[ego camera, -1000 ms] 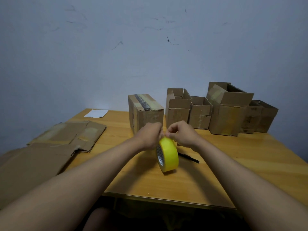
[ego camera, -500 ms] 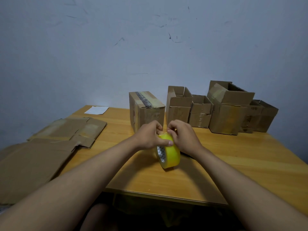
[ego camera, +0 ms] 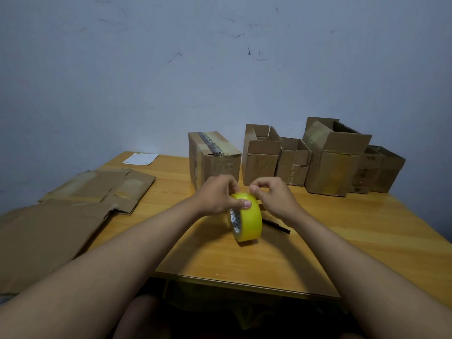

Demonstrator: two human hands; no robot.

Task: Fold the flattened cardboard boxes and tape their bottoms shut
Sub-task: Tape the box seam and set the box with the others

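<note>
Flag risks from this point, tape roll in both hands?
1. The left hand grips the tape roll while the right hand picks at its top; the end may tear or restick.
2. The black pen lies right behind the roll and could get knocked.

Yellow tape roll [ego camera: 247, 220]; brown cardboard boxes [ego camera: 332, 162]; honey-toned wooden counter [ego camera: 342, 231]; white paper [ego camera: 140, 159]; black, perhaps a pen [ego camera: 276, 225].

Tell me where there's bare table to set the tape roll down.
Bare wood lies right of the black pen, in front of the open boxes, and along the near edge below the tape roll. The left side is crowded with flattened cardboard.
</note>
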